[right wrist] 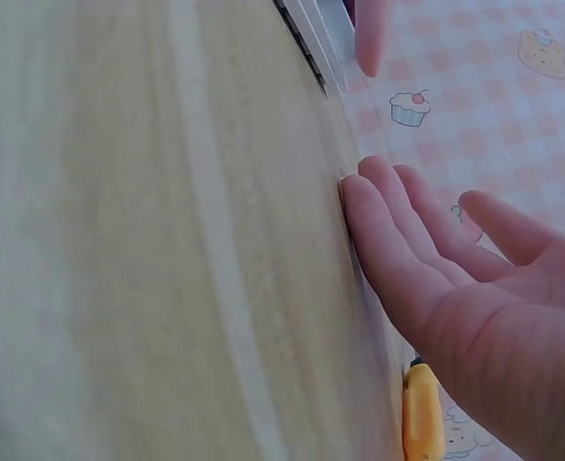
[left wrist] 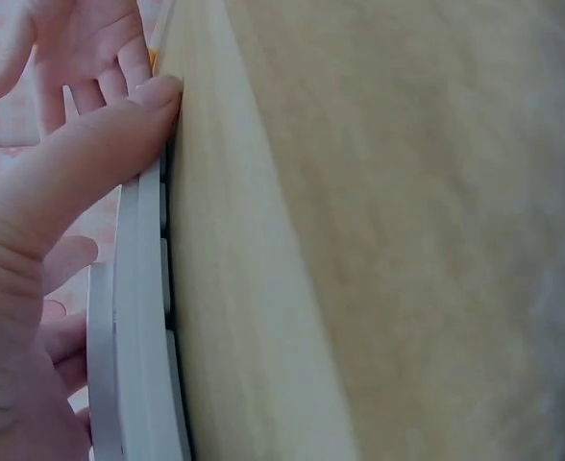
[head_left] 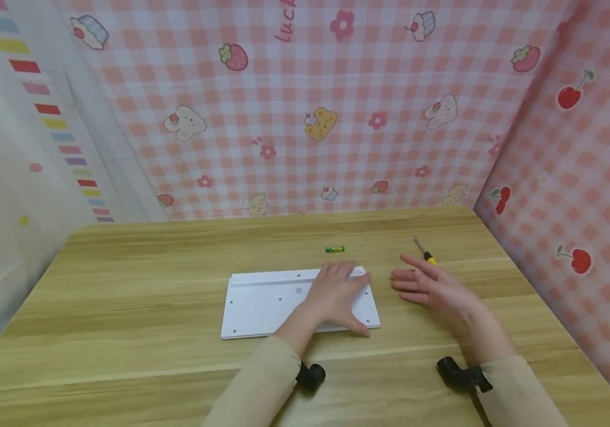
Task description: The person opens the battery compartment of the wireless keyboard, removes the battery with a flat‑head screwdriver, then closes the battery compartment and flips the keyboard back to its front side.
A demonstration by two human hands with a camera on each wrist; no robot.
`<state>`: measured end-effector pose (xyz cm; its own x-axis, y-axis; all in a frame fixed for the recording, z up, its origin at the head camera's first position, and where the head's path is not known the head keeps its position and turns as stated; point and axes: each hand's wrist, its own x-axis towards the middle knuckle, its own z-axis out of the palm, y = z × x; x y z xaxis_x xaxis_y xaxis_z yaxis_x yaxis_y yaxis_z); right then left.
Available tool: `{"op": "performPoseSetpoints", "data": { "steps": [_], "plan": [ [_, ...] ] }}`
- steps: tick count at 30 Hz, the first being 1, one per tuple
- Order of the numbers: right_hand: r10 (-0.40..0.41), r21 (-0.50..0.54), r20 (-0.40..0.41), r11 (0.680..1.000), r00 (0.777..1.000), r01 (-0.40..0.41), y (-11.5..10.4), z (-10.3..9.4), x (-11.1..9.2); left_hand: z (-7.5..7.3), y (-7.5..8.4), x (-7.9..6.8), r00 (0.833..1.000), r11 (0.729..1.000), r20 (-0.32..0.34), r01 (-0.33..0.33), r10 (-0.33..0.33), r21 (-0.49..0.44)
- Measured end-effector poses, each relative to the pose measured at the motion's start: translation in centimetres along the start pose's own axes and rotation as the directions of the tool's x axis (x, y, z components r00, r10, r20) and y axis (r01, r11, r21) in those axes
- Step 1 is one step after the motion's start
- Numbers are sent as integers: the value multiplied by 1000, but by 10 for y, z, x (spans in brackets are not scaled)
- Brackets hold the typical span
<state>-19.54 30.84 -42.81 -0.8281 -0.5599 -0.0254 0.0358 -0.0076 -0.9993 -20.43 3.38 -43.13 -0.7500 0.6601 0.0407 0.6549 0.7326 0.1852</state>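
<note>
A white keyboard (head_left: 259, 308) lies face down on the table, its underside with small screw holes upward. The edges of its keys (left wrist: 165, 274) show along the table in the left wrist view. My left hand (head_left: 331, 296) spreads over its right part, fingers at the far edge, thumb (left wrist: 90, 154) straight along the near edge. To the right, my right hand (head_left: 438, 290) is held apart from the keyboard with fingers extended and nothing in them. Just beyond that hand lies a screwdriver (head_left: 430, 258), its yellow and black handle partly covered by the hand.
A green and yellow battery (head_left: 335, 249) lies on the table behind the keyboard. The wood-patterned table (head_left: 123, 284) meets a pink checked cloth (head_left: 283, 166) at the back, and more cloth hangs at both sides.
</note>
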Motion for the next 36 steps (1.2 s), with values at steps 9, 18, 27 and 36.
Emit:
{"op": "performPoseSetpoints", "data": {
  "steps": [9,18,27,36],
  "plan": [
    [-84,170,69,983,994,71,4,-5,2,-10,4,0,999,999,7,-35,35,35],
    [-124,372,122,926,985,71,2,8,8,-71,16,-10,993,992,8,-117,117,41],
    [-128,491,190,871,973,19,4,34,26,-132,17,-22,978,976,-86,-198,190,-96],
    [-112,501,221,865,969,-15,1,51,36,-191,7,-42,976,970,-127,-195,178,-142]
  ]
}}
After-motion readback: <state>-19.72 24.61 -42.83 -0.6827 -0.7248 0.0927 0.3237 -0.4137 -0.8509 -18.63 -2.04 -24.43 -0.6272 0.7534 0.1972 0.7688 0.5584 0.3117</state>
